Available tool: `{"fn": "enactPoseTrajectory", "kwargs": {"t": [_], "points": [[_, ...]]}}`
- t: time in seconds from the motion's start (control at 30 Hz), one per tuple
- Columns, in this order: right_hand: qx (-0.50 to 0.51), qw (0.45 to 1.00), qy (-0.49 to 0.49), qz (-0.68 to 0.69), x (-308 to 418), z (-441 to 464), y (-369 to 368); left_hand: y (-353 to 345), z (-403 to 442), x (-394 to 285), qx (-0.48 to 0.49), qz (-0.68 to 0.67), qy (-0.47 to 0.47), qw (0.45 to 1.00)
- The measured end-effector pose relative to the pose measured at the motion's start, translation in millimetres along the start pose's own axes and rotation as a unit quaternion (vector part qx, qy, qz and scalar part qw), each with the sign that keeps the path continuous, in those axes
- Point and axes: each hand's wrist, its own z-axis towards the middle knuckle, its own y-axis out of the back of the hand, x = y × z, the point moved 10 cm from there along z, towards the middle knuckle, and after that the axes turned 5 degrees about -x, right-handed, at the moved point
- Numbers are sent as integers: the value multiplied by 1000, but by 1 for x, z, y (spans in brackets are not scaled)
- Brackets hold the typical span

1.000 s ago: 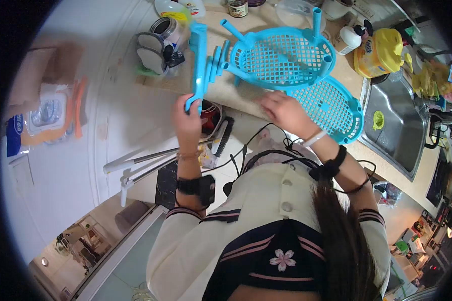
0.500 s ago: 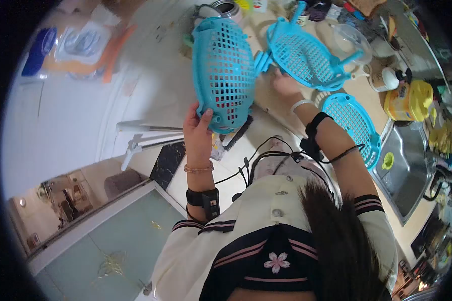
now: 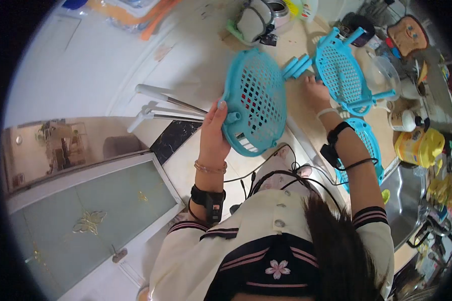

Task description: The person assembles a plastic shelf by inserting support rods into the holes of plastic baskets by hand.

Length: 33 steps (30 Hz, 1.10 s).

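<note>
My left hand grips a blue perforated plastic shelf panel by its near-left edge, thumb beside a short round socket. The panel is held up and tilted in front of me. Over the counter, my right hand has its fingers slightly bent and partly apart, with nothing visible in them. Several short blue tubes lie just beyond its fingertips. Right beside that hand, a second blue panel has upright posts fitted at its corners. A third blue panel lies nearer me, partly hidden by my right forearm.
A metal sink is set into the counter at right. Close to it stand a yellow container and a white bottle. A clear plastic bowl sits behind the second panel. Black cables hang across my front.
The view has shifted, so most things appear farther right and lower. The panel in my left hand has tilted. My right hand stays near the tubes and second panel.
</note>
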Motion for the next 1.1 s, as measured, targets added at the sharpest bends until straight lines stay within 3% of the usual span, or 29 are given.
{"fn": "enactPoseTrajectory", "kwargs": {"t": [0.13,0.23,0.33,0.43,0.53,0.67,0.83,0.93,1.1], "points": [[7,991,112,70,9,4,24,-3,-21,7,-18,6,23,1000],[-147,957,137,210,15,3,75,-2,-37,13,-25,0,19,1000],[-287,888,127,336,7,-18,166,-11,-55,10,-2,23,-15,1000],[-354,826,19,438,-22,-46,207,-23,-72,13,12,60,-38,997],[-301,732,-57,608,-54,-86,229,-36,-87,21,37,109,-79,990],[-159,631,-119,750,-86,-138,229,-78,-114,17,71,162,-180,967],[-71,697,-124,703,-111,-203,259,-151,-138,35,144,221,-237,935],[-108,707,-96,692,-115,-232,277,-185,-145,63,192,174,-150,954],[-195,780,-43,593,-124,-254,325,-210,-159,87,216,211,-125,945]]}}
